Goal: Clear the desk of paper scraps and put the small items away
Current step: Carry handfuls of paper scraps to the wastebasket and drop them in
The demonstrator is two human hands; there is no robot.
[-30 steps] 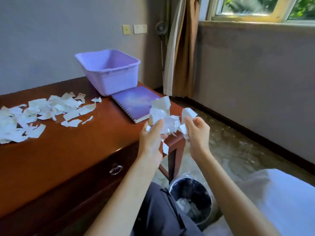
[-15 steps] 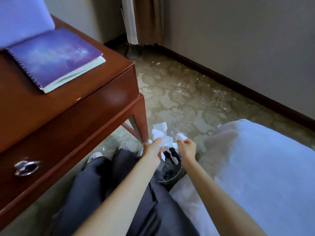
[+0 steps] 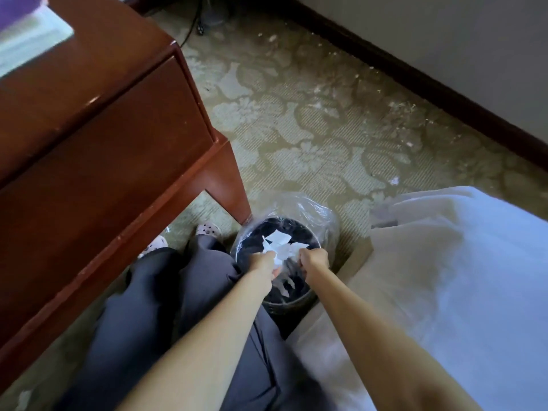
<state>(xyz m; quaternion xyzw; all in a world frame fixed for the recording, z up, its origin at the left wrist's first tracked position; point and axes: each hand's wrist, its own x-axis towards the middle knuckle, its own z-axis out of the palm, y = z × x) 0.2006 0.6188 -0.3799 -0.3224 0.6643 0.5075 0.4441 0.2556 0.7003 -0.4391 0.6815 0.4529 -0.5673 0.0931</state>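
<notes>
2 hands hold a bunch of paper scraps over the bin beside the desk.

The left hand [image 3: 264,262] and right hand [image 3: 315,258] sit close together, fingers curled in, pinching white paper scraps [image 3: 277,243] between them just above the mouth of a round black bin [image 3: 296,226] lined with a clear plastic bag; a few blurred white pieces show lower inside it. The bin stands on the patterned carpet [image 3: 311,129], just beside the leg of the red-brown wooden desk [image 3: 118,129] and close against a bed [image 3: 444,277] with a white sheet. A purple-covered notebook [image 3: 26,34] lies at the desk's corner, too blurred to read. Dark grey trousers [image 3: 148,307] and 2 pale clogs [image 3: 207,229] show below the desk's edge.
</notes>
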